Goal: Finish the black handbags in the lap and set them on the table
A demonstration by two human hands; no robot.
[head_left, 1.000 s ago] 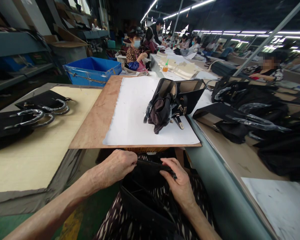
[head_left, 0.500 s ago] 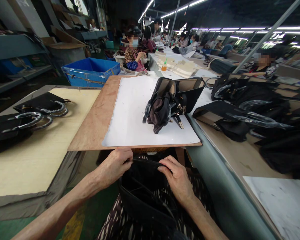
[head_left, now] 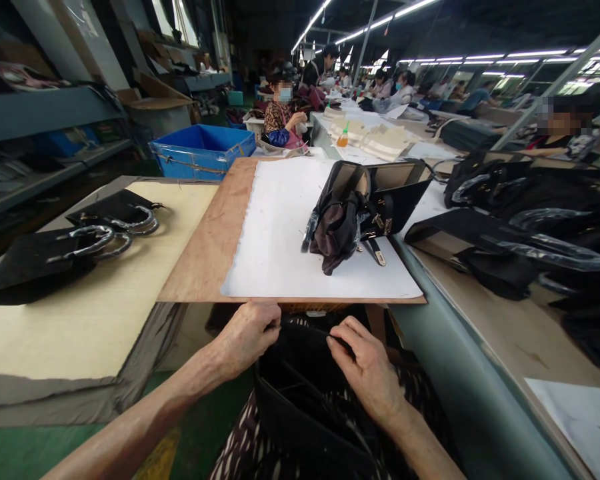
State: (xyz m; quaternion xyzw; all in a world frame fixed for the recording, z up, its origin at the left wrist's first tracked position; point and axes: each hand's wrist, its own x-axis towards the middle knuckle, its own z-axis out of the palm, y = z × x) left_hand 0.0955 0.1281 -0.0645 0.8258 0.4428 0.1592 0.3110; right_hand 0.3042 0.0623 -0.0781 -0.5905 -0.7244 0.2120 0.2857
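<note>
A black handbag rests in my lap with its mouth spread toward me. My left hand pinches the far rim near its left corner. On the right part of the same rim, my right hand grips the edge between thumb and fingers. The bag's inside is dark, and its lower part is hidden in my lap. Just beyond the hands, a white sheet covers most of a wooden board. On that sheet stands another black bag, with its dark lining pulled out and metal-tipped straps hanging.
Two black bags with plastic-wrapped handles lie on the cream-topped table at left. More black bags are heaped along the right bench. A blue bin stands behind the board. A co-worker sits farther back.
The whole scene has shifted slightly right as the camera turned left. Both hands keep their hold on the rim of the handbag, with little visible movement.
</note>
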